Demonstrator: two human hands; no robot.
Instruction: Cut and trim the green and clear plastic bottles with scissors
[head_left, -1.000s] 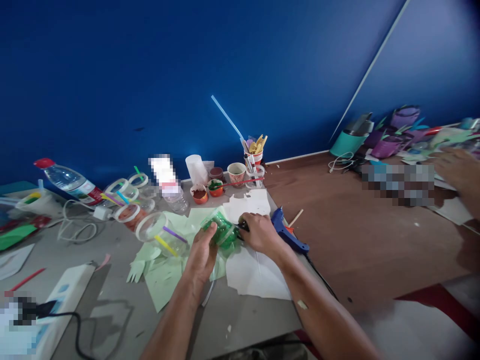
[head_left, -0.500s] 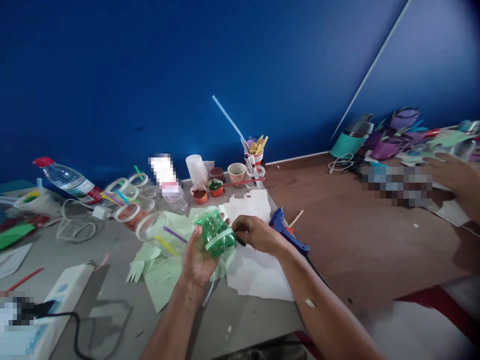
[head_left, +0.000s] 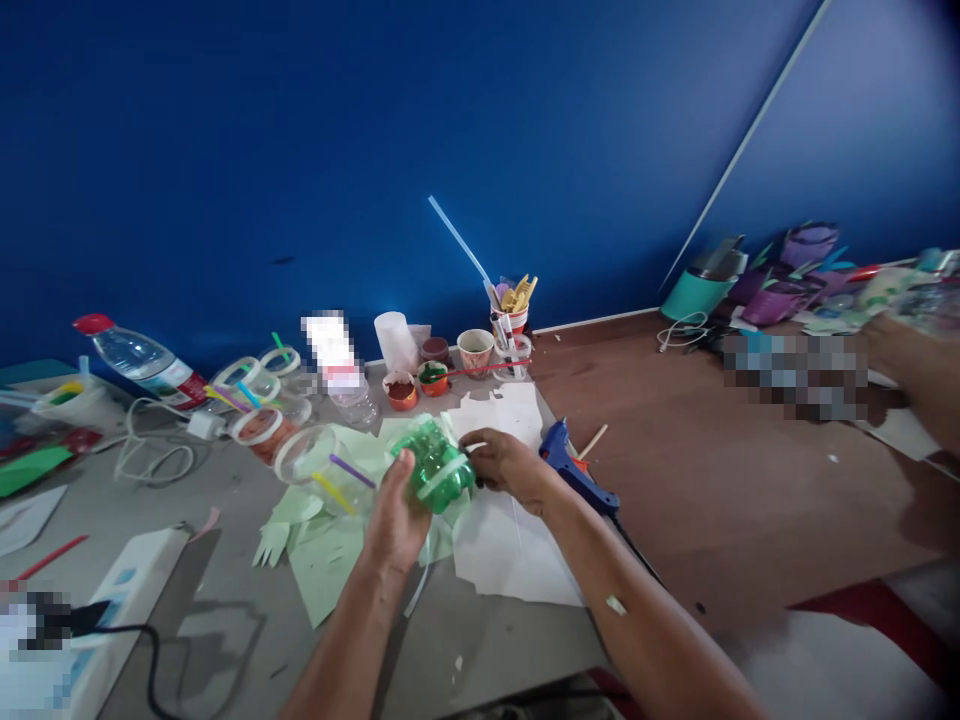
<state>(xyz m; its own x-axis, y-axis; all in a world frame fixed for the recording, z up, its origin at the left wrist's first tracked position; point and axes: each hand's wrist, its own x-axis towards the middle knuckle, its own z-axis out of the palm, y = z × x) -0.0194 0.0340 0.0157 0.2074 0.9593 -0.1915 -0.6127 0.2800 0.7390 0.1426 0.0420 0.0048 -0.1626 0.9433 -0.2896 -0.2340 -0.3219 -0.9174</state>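
Note:
My left hand [head_left: 397,515] is wrapped round a cut piece of green plastic bottle [head_left: 431,450] and holds it tilted above the papers. A white strip [head_left: 444,477] runs across the bottle's side. At the bottle's right side, the fingers of my right hand [head_left: 506,468] are pinched together, and a pale bit of the strip shows at their tips. Part of the fingertips is hidden. Below lie white paper [head_left: 517,560] and light green paper [head_left: 322,570]. Just right of my right hand rests a blue glue gun [head_left: 574,465].
Clear cups with coloured straws [head_left: 307,455] stand at left, near a red-capped bottle [head_left: 139,358]. Paint pots [head_left: 400,391] and a cup of wooden cutlery [head_left: 510,318] line the blue wall. A power strip [head_left: 135,590] lies front left. Another person's hand [head_left: 900,345] is at far right.
The bottle piece and my left hand have shifted slightly right. My right hand has turned a little, its fingers now higher against the bottle's side. The other person's hand has moved slightly.

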